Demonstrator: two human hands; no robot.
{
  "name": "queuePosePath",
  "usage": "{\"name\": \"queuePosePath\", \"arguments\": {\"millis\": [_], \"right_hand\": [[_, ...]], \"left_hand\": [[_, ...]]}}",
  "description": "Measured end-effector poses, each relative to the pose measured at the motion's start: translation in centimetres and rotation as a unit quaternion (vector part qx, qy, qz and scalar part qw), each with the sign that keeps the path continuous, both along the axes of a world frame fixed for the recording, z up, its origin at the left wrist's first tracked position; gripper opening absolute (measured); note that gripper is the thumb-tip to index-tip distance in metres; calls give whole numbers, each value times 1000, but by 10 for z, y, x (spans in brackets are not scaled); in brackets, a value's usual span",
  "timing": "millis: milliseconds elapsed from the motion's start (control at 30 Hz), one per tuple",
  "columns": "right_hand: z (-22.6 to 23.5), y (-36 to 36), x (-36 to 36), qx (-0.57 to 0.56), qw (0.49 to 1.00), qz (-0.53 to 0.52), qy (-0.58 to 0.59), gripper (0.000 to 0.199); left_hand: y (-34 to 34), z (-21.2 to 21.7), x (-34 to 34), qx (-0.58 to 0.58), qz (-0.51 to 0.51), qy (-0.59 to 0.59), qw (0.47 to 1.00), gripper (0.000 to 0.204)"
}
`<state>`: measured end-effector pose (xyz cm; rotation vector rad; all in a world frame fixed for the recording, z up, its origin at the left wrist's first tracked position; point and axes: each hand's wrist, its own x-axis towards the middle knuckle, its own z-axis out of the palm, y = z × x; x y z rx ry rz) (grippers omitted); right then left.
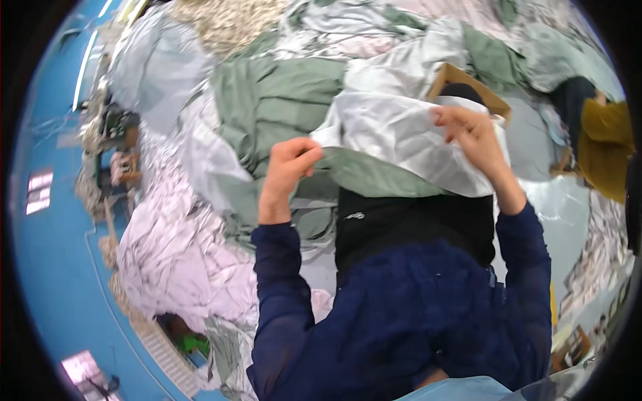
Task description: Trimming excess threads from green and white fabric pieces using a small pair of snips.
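White fabric sheet [394, 134] at 12 o'clock, stretched taut between left hand [289, 167] and right hand [471, 134], each pinching an edge, likely to spread it. Sage-green cloth [281, 100] heaped at 11 o'clock.

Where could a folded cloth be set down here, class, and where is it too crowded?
Bare room is scarce. One pale grey patch lies between the cardboard box and the person in a yellow top. The blue floor at far left is open. Elsewhere it is crowded: green cloths and pale sheets pile together, and both hands grip a white sheet.
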<state>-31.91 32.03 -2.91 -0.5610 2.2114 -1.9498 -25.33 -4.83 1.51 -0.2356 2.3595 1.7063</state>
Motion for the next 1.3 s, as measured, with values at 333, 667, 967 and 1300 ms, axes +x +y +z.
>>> {"name": "queuePosePath", "arguments": {"millis": [333,667,967,1300], "right_hand": [[10,-82,44,63,993,92,-35,15],[48,73,91,-277,930,-177,-166,21],[24,104,75,-348,871,-287,-194,5],[19,109,69,-407,836,-294,-220,4]], "left_hand": [[16,16,4,152,-54,53,986,7],[1,-46,-20,-11,-166,-48,985,8],[18,-53,-11,18,-81,77,994,16],[67,-103,-20,-228,-10,402,887,18]]}}
